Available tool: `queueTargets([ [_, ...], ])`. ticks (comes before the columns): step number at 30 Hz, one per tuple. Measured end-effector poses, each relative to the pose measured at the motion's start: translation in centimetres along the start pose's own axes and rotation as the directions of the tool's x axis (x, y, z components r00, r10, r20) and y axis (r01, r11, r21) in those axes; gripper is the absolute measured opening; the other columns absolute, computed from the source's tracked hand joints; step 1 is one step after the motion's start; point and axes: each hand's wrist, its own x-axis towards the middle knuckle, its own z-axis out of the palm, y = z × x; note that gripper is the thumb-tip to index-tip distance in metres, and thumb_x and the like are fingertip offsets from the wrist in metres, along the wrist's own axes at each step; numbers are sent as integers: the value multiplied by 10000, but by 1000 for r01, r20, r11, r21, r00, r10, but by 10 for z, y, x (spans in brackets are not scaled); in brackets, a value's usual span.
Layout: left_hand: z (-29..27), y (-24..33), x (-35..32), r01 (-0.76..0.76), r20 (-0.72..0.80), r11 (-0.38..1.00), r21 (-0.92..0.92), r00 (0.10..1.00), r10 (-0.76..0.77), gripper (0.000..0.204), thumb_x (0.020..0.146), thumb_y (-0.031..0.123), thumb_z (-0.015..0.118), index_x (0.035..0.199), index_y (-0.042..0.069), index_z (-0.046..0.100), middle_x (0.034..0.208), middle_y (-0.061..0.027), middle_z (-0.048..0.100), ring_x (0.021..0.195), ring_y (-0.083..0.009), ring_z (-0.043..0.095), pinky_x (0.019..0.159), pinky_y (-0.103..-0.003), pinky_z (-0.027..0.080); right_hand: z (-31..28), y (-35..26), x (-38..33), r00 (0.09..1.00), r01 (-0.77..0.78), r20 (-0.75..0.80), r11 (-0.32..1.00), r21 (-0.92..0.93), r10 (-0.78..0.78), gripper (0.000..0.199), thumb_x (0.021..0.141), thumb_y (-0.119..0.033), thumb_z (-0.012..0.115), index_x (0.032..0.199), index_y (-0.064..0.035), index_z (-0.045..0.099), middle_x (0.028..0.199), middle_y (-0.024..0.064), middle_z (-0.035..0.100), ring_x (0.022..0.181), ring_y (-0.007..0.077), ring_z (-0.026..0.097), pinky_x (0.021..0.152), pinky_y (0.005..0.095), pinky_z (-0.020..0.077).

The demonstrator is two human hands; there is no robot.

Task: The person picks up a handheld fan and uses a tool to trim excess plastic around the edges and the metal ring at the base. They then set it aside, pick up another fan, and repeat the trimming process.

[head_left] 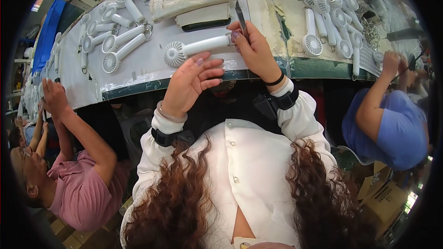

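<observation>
right hand [256,50], fingers closed around a slim, dark, pointed tool [240,16]; left hand [194,80], fingers parted and empty.
a white plastic handheld fan [205,45] with a round, ribbed head is just beyond the left hand, its ringed handle end by the right fingertips.

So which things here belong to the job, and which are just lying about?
In the job:
pointed tool, in the right hand
fan, beside both hands
other fans, probably

Likely just lying about:
cardboard box
white roll, perhaps
</observation>
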Motion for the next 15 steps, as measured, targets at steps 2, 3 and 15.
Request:
queueTargets([
  [2, -2, 3, -4, 8, 14, 998, 65, 1000, -8, 358, 1063, 196, 506, 1375, 23, 478, 1276, -128, 622, 1065, -223, 649, 898, -348, 564, -3, 2, 2, 998, 29, 49, 998, -63, -25, 204, 1029, -71, 510, 1221, -35, 568, 855, -25, 544, 730, 51, 465, 674, 211, 410],
  [3, -1, 5, -6, 15, 27, 992, 129, 999, -18, 353, 1055, 198, 525, 1360, 22, 499, 1255, -123, 634, 1039, -204, 650, 865, -329, 564, -4, 2, 3, 997, 44, 73, 995, -94, -37, 206, 1029, -72, 511, 1224, -39, 568, 846, -27, 535, 725, 51, 450, 670, 211, 403],
  [15, 8, 31, 16, -254, 462, -434, 864, 742, 485, 374, 844, 142, 729, 1202, 66, 651, 1083, -100, 678, 958, -297, 631, 850, -387, 499, -1, 0, -1, 994, -6, 108, 975, -224, 31, 277, 1021, -125, 564, 1283, -38, 552, 922, 19, 627, 780, 68, 558, 731, 212, 461],
])
